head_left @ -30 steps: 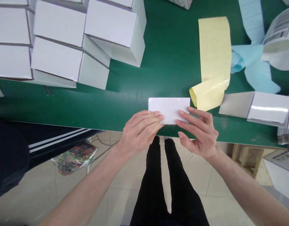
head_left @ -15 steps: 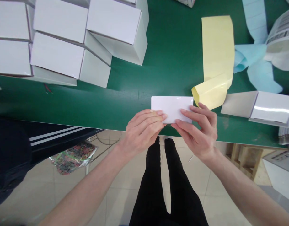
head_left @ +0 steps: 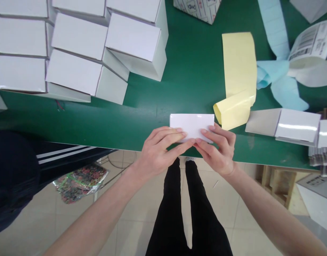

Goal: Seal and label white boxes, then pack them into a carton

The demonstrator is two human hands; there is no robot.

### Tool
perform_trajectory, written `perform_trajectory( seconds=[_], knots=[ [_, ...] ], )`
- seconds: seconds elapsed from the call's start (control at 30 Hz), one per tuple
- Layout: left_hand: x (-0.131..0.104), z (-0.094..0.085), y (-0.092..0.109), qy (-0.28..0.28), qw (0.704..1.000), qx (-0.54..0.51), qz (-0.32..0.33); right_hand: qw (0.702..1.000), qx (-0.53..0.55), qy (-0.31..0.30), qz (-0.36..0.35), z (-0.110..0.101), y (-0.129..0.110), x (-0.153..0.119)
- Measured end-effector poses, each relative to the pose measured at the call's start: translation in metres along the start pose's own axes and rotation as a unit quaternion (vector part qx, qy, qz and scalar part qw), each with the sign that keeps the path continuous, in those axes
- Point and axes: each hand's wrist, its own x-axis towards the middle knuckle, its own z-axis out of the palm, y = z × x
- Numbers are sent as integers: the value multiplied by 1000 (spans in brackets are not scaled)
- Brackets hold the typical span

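Note:
A small white box (head_left: 191, 122) is at the front edge of the green table (head_left: 190, 89), its long side facing me. My left hand (head_left: 164, 144) grips its near left part, fingers lying over the top. On the near right part, my right hand (head_left: 218, 147) has its fingers curled onto the box, with the two hands' fingertips almost meeting at the near edge. The underside of the box and my thumbs are largely hidden. Just beyond my right hand lies a curled strip of yellow backing paper (head_left: 239, 67).
Several white boxes (head_left: 75, 71) stand in rows at the far left. To the right are blue backing paper (head_left: 279, 67), a label roll (head_left: 309, 46) and more white cartons (head_left: 298, 124). A patterned box (head_left: 199, 9) sits at the back. Someone's dark sleeve (head_left: 14, 170) shows at left.
The view has shifted slightly, so the table's contents appear lower. My left forefinger has slid right along the box's near edge toward my right fingertips. Both hands keep hold of the box.

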Motion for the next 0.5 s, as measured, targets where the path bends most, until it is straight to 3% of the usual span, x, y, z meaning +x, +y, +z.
perform_trajectory(
  seconds=[0.1, 0.2, 0.27, 0.33, 0.43, 0.5],
  knots=[
    [-1, 7, 0, 31, 999, 17, 6, 997, 49, -32, 59, -14, -11, 11],
    [3, 16, 0, 61, 997, 39, 13, 987, 74, -30, 138, -44, -15, 23],
    [9, 21, -1, 67, 996, 50, 14, 977, 43, 9, 209, -66, -7, 32],
    [19, 23, -4, 65, 997, 49, 15, 967, -25, 6, 252, -82, 11, 41],
    [33, 21, -10, 57, 998, 35, 5, 952, -164, -106, 235, -88, 51, 59],
    [40, 17, -14, 45, 999, 26, -11, 926, -243, -197, 211, -83, 75, 71]
  ],
)
